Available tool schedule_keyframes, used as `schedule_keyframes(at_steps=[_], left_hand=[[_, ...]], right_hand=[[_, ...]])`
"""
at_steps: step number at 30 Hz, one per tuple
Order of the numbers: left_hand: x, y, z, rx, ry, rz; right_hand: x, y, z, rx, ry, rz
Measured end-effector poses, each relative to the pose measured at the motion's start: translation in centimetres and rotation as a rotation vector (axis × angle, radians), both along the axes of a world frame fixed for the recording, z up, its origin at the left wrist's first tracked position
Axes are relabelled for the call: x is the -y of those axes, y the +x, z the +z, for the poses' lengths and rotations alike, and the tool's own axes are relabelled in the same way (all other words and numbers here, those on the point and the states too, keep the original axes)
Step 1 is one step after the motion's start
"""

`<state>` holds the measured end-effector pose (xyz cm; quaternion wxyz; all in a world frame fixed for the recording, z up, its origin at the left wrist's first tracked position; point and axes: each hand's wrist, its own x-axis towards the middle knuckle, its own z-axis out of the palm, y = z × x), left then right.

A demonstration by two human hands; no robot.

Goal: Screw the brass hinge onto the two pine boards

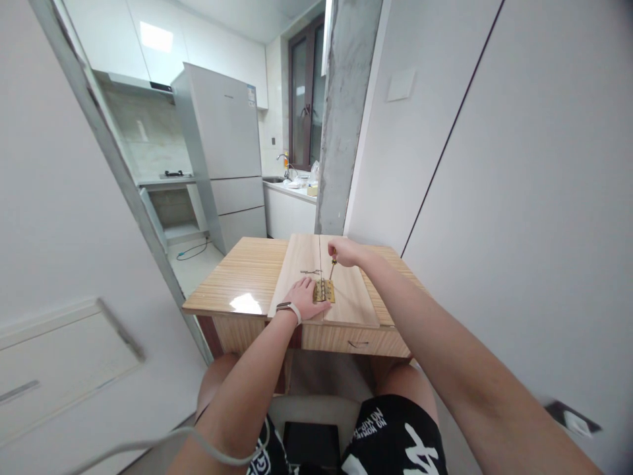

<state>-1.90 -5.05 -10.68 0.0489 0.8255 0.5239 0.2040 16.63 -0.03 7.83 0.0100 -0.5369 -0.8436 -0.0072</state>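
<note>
A brass hinge (pixel 324 291) lies unfolded across the seam between two pale wooden boards (pixel 297 254). My left hand (pixel 305 298) rests flat on the boards with fingers stretched out, its thumb and fingertips at the hinge's near and left edges. My right hand (pixel 343 252) is closed around the handle of a screwdriver (pixel 333 266). The screwdriver's shaft points down to the hinge's right leaf; whether its tip sits in a screw is too small to tell. Several small screws (pixel 310 272) lie on the left board, just beyond my left fingers.
Under the boards stands a wood-grain table (pixel 247 264) with a front drawer (pixel 356 342). A white wall (pixel 494 198) runs close along the right. Beyond the table are a grey fridge (pixel 225 125) and a sink counter (pixel 291 191). A pale cable (pixel 188 432) crosses near my left forearm.
</note>
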Motion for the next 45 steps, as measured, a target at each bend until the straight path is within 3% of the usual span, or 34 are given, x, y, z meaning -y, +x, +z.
schedule_keyframes(at_steps=[12,16,34,45], left_hand=[[0.1,0.1,0.3,-0.002,0.001,0.007],[0.2,0.1,0.4,-0.001,-0.005,0.006],[0.1,0.1,0.2,-0.002,0.012,-0.004],[0.1,0.1,0.1,0.000,0.009,0.002]], right_hand=[[0.4,0.3,-0.7,0.010,0.089,-0.009],[0.7,0.3,-0.4,-0.002,0.059,0.034],[0.9,-0.5,0.8,0.034,0.002,-0.054],[0.3,-0.1,-0.5,0.032,0.088,-0.032]])
